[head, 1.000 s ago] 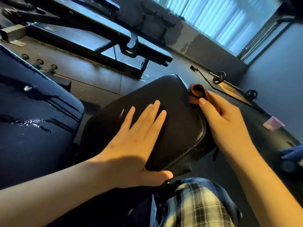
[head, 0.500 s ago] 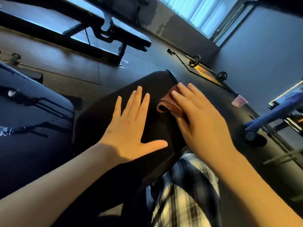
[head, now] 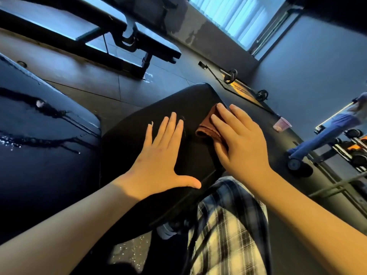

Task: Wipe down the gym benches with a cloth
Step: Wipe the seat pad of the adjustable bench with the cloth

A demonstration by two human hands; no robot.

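The left hand (head: 158, 155) lay flat on the black bench pad (head: 178, 104), fingers straight and thumb spread along its near edge. Just beside it, the right hand (head: 242, 143) pressed a brown cloth (head: 208, 126) onto the pad with straight fingers. A second dark pad (head: 39, 135), streaked with wet, sat to the left. Another bench (head: 155, 46) stood on the floor beyond, and a pink cup (head: 281, 124) sat on the floor to the right.

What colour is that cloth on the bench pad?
The cloth is rusty reddish-brown. The head view shows it best, under the right hand on the black bench pad.
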